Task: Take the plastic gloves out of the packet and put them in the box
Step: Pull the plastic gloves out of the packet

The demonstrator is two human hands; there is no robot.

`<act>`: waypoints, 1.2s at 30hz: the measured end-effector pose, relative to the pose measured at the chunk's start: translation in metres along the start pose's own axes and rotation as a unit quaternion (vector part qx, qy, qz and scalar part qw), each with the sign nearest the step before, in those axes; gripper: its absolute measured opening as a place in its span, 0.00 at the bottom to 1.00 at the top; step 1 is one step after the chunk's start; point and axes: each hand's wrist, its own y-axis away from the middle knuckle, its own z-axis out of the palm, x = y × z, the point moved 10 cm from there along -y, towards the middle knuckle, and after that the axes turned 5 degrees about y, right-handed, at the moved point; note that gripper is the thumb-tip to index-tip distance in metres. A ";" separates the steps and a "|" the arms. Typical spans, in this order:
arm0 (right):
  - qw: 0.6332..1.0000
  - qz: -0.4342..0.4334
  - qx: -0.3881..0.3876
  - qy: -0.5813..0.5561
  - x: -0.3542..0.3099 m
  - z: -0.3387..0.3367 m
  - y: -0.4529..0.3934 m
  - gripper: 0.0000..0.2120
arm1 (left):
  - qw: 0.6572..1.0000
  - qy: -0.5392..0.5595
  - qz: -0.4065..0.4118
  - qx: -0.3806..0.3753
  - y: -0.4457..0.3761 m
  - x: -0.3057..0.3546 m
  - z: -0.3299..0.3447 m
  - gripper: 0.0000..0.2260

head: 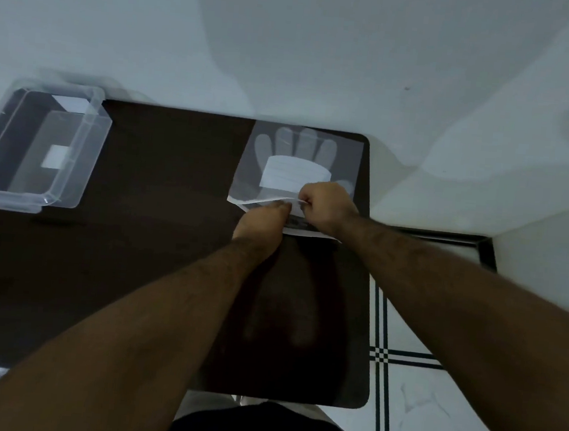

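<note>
At the far right corner of the dark surface [154,272] lies the clear packet of plastic gloves [297,168], flat, its printed hand outline pointing away from the person and a white label across the palm. Its near edge — the mouth — is where both hands meet. The left hand [264,218] is curled with its fingers pressed onto or under the lower lip of the opening, apparently to hold the packet down against the surface. The right hand [325,203] is closed in a loose fist, its fingers pinching the upper flap, which is lifted into a thin white ridge between the two hands. Pulling one lip up while the other is pinned looks like the way to open the mouth wide enough to reach in; the gloves themselves are inside the packet, not yet drawn out. Whether any glove is caught in the pinch cannot be told.

The clear plastic box [37,149] sits well apart at the far left edge of the surface, lidless and open upward, overhanging the edge slightly — ready to receive the gloves. Thin film of this kind is likely to cling and slip, so a firm pinch seems called for.
</note>
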 end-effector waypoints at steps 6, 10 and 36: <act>0.998 0.011 0.045 -0.040 0.013 -0.014 -0.003 0.05 | 0.998 -0.063 0.011 -0.008 -0.028 0.011 0.002 0.13; 0.997 -0.006 0.045 -0.063 0.015 -0.019 -0.008 0.05 | 0.983 -0.174 0.042 -0.038 -0.044 0.025 0.004 0.10; 0.976 0.041 -0.215 -0.016 0.033 0.024 -0.023 0.43 | 0.948 -0.221 0.228 0.008 -0.010 0.050 -0.011 0.12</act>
